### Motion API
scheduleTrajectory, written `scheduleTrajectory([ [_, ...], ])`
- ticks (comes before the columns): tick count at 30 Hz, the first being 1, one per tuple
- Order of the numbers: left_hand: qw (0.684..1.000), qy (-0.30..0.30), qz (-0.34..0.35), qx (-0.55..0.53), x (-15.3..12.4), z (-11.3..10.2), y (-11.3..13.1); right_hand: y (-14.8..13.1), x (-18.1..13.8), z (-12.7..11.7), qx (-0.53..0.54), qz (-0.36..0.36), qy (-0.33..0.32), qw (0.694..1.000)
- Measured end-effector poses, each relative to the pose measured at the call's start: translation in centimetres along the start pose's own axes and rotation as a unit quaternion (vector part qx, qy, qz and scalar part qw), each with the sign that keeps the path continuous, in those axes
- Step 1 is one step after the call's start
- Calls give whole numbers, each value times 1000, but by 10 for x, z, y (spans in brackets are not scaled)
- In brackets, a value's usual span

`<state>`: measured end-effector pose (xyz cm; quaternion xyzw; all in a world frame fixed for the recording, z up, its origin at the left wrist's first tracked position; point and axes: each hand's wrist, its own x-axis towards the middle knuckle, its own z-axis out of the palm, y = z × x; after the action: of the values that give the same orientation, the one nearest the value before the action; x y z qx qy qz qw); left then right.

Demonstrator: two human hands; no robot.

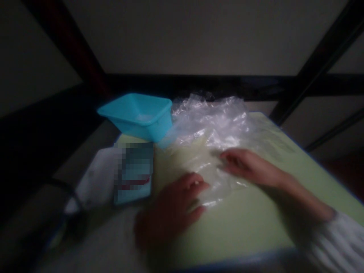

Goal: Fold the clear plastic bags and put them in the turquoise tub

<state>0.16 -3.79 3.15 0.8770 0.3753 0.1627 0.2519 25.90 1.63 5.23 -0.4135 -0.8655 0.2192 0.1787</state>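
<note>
Clear plastic [218, 121] lies at twelve o'clock, a blue basin [159, 127] at its ten. Your left hand [173, 210], spread, is at the plastic's seven; your right hand [248, 165] curls at four, grip too blurred to tell.

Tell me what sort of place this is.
Likely a dim indoor work corner, though exactly what sort is unclear: a yellowish table, crumpled clear plastic and a turquoise bin suggest it.
</note>
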Motion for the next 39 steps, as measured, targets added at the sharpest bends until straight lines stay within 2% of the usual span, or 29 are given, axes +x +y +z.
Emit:
scheduleTrajectory([
  [3, 986, -59, 147, 51, 1, 2, 3, -1, 1, 5, -50, -43, 58, 996],
  [6, 969, -108, 207, 73, 2, 6, 2, -4, 4, 19, -80, -101, 44, 991],
  [9, 967, -134, 208, 68, 3, 9, -1, -3, 6, 36, -119, -128, 8, 985],
  [13, 970, -146, 193, 37, 3, 11, -3, 2, 8, 50, -145, -130, -11, 981],
  [25, 973, -130, 191, 21, 2, 14, -4, 14, 8, 54, -173, -95, -36, 980],
  [29, 970, -146, 193, 33, 2, 14, -4, 19, 7, 58, -182, -91, -27, 979],
  [34, 971, -131, 198, 30, 1, 14, -4, 21, 5, 59, -189, -85, -18, 978],
  [39, 970, -133, 201, 26, 1, 15, -5, 36, 5, 54, -201, -66, -3, 977],
])
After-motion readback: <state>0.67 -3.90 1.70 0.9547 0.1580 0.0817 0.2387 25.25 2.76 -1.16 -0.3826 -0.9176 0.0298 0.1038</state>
